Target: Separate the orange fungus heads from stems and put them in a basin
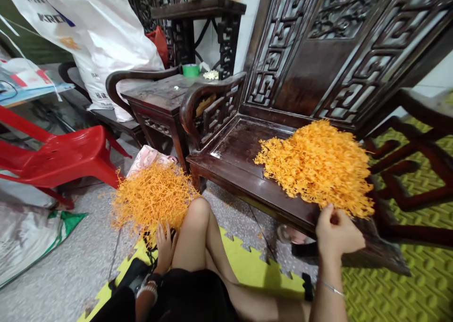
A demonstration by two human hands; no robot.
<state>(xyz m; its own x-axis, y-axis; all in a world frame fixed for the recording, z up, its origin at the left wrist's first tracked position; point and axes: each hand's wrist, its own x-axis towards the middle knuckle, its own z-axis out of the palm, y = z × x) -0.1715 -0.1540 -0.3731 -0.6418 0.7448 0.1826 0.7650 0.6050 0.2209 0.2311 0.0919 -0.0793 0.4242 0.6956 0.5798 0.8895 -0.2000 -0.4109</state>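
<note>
Nearby, red chair (pixel 60 159), white sack (pixel 102 34), perhaps tape roll (pixel 190 70) behind

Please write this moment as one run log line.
left hand: on floor pile | right hand: pinching bench pile edge | bench: wooden

My orange pile (pixel 318 164) sits heaped on the dark bench (pixel 240 166); another tangled orange heap (pixel 152 197) lies, I think, on the floor.

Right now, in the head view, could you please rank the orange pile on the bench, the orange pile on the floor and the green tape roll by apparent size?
1. Bench pile
2. Floor pile, slightly smaller
3. Green tape roll, smallest, though farther away
</note>
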